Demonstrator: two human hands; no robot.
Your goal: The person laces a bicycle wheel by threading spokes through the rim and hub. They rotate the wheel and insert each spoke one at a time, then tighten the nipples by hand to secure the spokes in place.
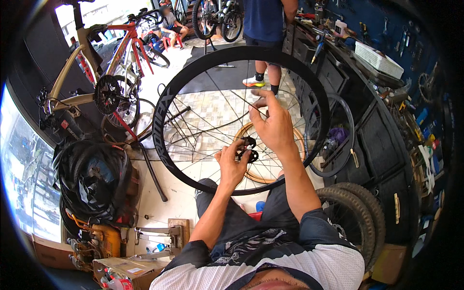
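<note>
From where I stand, the black-rimmed wheel (321, 111) is at the person's twelve o'clock, its six o'clock edge above the dark trousers (224, 208); the left hand (233, 165) pinches the hub (253, 156) between thumb and fingers; the right hand (274, 123) is raised at the hub's one o'clock, fingers curled, though I can't tell whether they grip a spoke (217, 87); to handle this well, I'd steady the hub, use light fingertips among the spokes, and avoid letting the rim tip.
</note>
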